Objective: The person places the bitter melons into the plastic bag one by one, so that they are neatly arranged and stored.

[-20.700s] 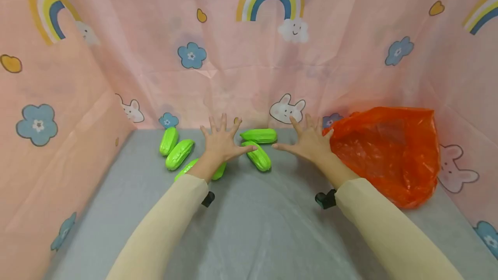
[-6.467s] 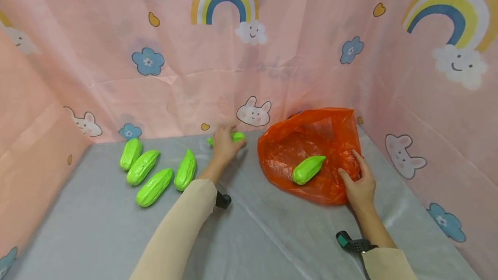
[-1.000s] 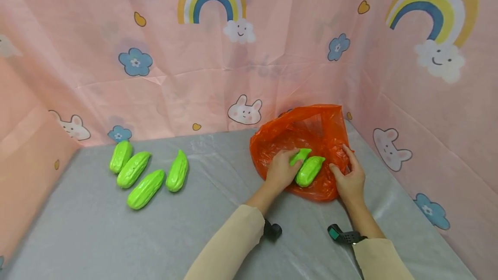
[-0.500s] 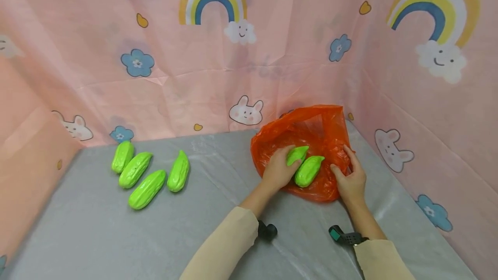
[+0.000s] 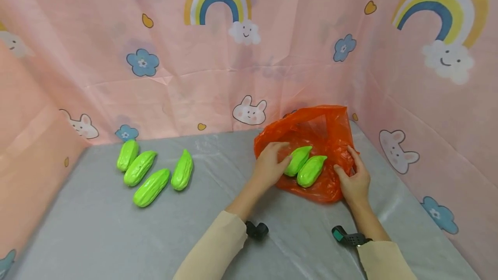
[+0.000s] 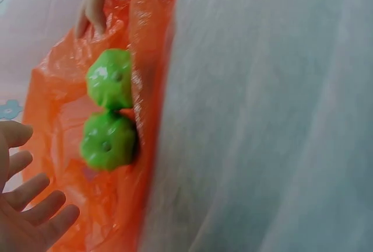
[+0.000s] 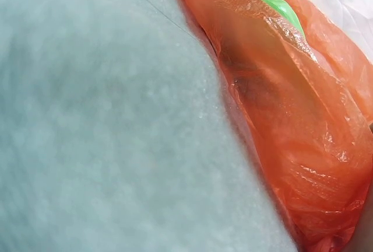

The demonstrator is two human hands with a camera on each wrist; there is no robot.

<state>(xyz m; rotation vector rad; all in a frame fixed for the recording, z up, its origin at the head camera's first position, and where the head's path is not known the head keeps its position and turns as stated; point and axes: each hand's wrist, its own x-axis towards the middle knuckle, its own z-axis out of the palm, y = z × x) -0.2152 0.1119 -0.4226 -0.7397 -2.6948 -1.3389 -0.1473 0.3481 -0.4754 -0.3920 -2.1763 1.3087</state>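
Note:
An orange-red plastic bag (image 5: 334,128) lies on the grey sheet in the head view, its mouth spread wide. Two bright green, ridged, pointed gourds (image 5: 311,170) lie side by side in it; the left wrist view shows their lobed ends. My left hand (image 5: 269,163) is over the bag's left part, just left of the gourds, its fingers spread and holding nothing. In the left wrist view its fingertips (image 6: 61,202) stand apart from them. My right hand (image 5: 355,182) grips the right edge of the bag between thumb and fingers; folds of bag hide part of the grip.
Several more green gourds (image 5: 151,188) lie in a loose group on the left part of the grey sheet (image 5: 116,237). Pink printed cloth (image 5: 210,98) walls the back and both sides. The bag's far edge is close to the back wall.
The left hand has let go of the second gourd inside the bag and drawn back to the left. The right hand keeps its grip on the bag's edge.

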